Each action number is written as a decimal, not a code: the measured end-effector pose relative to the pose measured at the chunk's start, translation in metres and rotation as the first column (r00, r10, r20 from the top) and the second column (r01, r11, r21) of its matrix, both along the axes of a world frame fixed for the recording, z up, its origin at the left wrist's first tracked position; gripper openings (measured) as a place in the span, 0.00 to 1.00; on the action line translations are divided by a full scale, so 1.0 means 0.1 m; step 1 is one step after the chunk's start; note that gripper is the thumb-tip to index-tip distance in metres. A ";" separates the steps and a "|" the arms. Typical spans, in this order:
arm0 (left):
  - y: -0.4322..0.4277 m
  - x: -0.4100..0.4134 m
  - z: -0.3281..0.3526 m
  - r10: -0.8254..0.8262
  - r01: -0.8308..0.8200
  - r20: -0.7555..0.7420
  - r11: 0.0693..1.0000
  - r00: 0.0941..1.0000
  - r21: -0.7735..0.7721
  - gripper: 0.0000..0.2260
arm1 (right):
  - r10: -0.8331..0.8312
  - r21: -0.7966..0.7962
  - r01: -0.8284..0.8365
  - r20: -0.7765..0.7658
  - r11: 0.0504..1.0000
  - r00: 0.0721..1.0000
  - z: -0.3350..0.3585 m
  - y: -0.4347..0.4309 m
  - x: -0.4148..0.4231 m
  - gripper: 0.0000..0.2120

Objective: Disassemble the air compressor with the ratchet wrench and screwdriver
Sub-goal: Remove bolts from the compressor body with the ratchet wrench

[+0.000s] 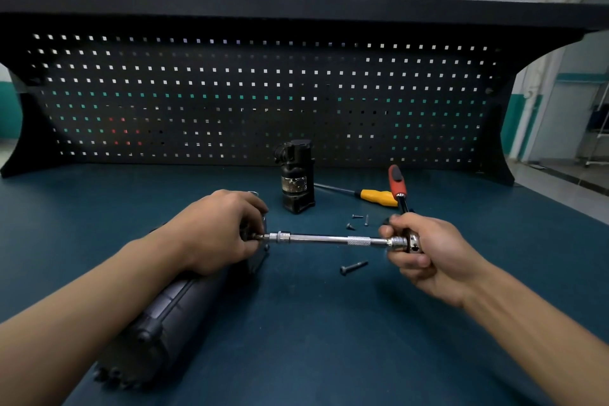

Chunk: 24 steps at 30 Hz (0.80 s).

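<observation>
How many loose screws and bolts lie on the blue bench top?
4. Three small screws cluster beside the right hand; one longer black bolt lies nearer the camera than the chrome extension bar. Hands may hide more.

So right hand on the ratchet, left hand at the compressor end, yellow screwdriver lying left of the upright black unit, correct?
Not quite: the head view shows the yellow screwdriver lying right of the upright black unit. Rest holds: right hand on the ratchet, left hand at the compressor end.
</observation>
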<state>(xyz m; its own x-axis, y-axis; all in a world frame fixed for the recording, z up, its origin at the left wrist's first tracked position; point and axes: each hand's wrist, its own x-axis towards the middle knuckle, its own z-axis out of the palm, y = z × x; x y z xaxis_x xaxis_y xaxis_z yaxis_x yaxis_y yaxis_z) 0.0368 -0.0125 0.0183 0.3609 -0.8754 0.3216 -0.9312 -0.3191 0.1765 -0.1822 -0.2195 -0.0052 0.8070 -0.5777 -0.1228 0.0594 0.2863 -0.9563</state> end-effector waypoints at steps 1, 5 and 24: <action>0.00 0.00 0.00 -0.001 0.001 0.005 1.000 1.000 0.002 0.03 | 0.006 -0.001 -0.006 -0.006 1.000 1.000 0.00 0.00 0.00 0.11; 0.00 0.01 -0.01 -0.007 0.007 0.022 1.000 1.000 0.012 0.02 | 0.012 0.001 -0.012 -0.001 1.000 1.000 -0.02 -0.01 0.01 0.11; -0.01 0.04 -0.03 -0.083 0.071 0.057 0.980 0.995 0.186 0.13 | -0.074 -0.621 0.241 0.283 0.746 0.956 -0.16 0.04 0.03 0.16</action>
